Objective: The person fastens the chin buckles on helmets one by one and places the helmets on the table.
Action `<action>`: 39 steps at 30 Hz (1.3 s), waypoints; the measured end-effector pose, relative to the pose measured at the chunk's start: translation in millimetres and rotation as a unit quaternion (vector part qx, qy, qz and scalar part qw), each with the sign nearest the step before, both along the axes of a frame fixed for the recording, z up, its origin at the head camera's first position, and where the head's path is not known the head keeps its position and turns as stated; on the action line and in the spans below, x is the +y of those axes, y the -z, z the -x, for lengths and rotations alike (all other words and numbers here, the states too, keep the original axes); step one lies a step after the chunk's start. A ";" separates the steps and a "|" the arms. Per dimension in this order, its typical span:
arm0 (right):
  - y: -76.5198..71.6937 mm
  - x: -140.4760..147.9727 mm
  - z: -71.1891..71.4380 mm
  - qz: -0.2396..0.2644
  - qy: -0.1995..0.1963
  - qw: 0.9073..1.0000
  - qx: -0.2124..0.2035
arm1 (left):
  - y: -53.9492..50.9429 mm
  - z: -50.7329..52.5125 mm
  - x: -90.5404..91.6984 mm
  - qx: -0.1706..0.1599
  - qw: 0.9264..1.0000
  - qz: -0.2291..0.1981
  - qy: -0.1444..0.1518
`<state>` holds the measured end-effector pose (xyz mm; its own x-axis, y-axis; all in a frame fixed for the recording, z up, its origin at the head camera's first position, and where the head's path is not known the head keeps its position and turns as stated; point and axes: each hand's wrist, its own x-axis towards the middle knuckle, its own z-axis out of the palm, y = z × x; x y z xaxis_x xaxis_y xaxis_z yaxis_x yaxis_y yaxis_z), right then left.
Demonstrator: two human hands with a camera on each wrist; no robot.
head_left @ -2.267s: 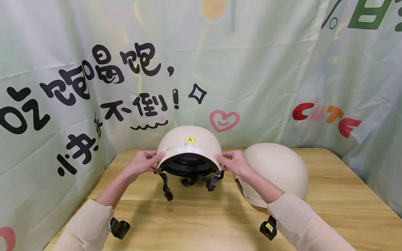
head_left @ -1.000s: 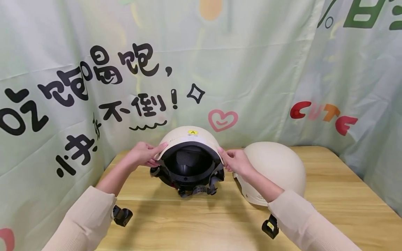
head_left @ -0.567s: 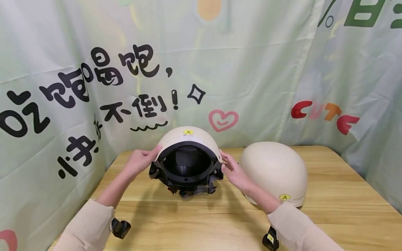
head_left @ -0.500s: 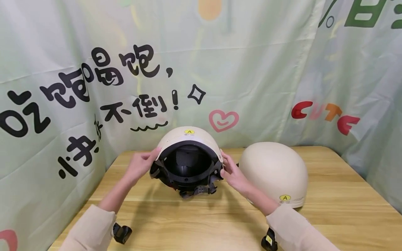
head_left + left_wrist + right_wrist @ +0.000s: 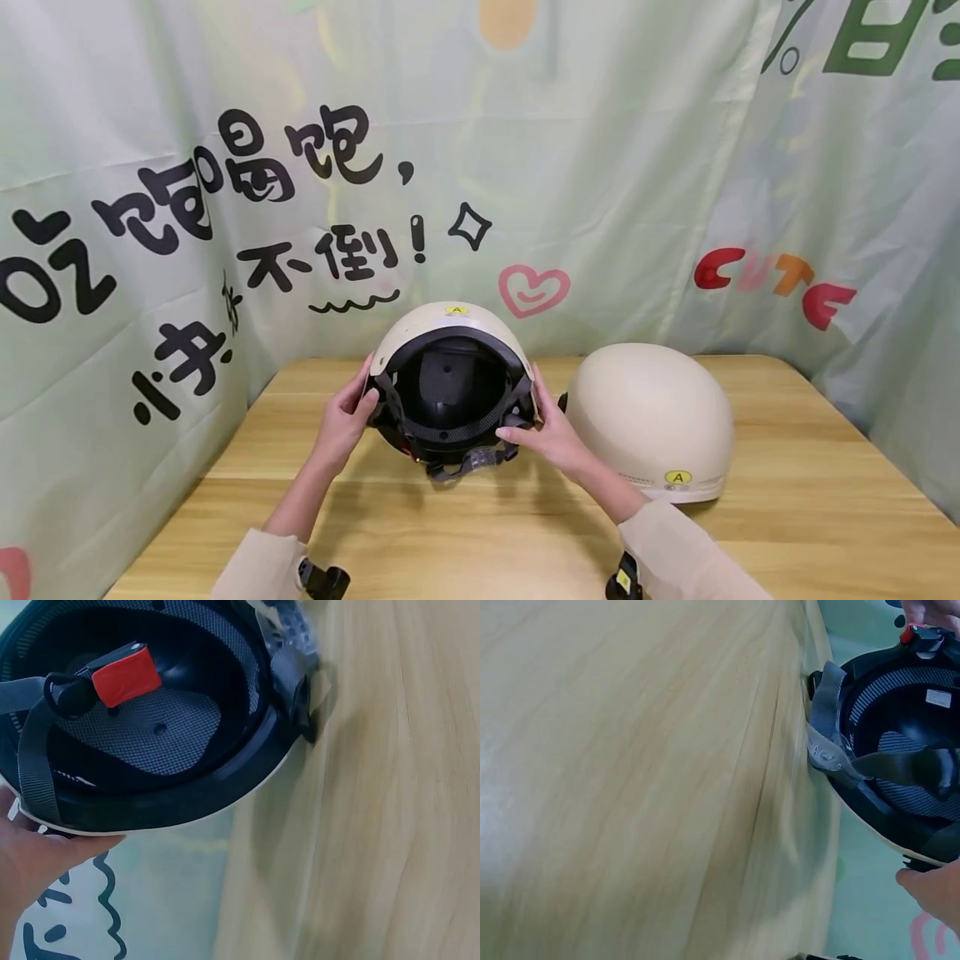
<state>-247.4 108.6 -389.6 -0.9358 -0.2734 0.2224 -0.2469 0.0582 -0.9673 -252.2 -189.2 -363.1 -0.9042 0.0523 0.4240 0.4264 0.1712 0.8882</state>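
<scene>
Holding tilted helmet [image 5: 450,387] btwn L hand [image 5: 345,423] & R hand [image 5: 553,433].

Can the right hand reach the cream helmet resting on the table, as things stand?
Probably yes: the resting helmet sits close beside the right hand, with nothing visible between them, but that hand is holding the tilted helmet.

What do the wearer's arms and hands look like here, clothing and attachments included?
Pale beige sleeves end partway along the forearms. The left hand and right hand wear no gloves. A small black camera shows at each cuff; the right one carries a yellowish patch, while none shows on the left one.
</scene>
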 end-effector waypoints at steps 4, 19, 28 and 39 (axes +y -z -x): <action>7.0 -3.8 1.4 0.011 0.023 1.000 -0.009 | 11.8 2.1 -1.4 -0.009 1.000 -0.026 0.005; 6.1 -6.8 6.4 0.009 0.051 0.999 -0.005 | 16.3 5.0 0.4 -0.073 0.996 -0.041 -0.019; -1.3 -7.8 8.2 -0.013 0.054 0.998 -0.019 | 4.6 6.9 2.1 -0.130 0.991 -0.015 -0.041; -10.0 -5.9 8.7 -0.066 0.070 0.995 -0.028 | -8.5 8.0 4.3 -0.196 0.977 0.035 -0.076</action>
